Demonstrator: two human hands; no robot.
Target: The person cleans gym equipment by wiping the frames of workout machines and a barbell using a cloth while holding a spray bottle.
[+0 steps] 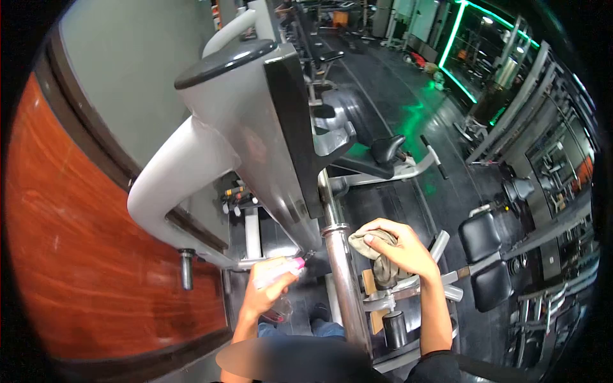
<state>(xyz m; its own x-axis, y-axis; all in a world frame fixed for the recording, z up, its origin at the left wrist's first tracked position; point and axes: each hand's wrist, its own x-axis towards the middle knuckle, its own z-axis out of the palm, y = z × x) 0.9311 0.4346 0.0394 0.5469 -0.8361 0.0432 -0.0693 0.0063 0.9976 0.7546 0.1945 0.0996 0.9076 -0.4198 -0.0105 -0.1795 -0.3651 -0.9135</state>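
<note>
My left hand (260, 295) is closed around the neck of a spray bottle (279, 310) with a white head and a pink nozzle; its see-through body hangs below my fingers. The nozzle points up and to the right, near the grey upright (255, 121) of a gym machine. My right hand (408, 250) grips a crumpled beige-grey cloth (385, 270), part of which hangs down under my fingers. Just left of the cloth is a chrome bar (341, 274) with a collar. Whether the cloth touches the bar I cannot tell.
A curved grey tube (169, 172) bends out of the upright at left, in front of a wood-panelled wall (96, 255). A short dark peg (186, 271) sticks out below it. Black padded seats (482, 236) stand at right; more gym machines fill the background.
</note>
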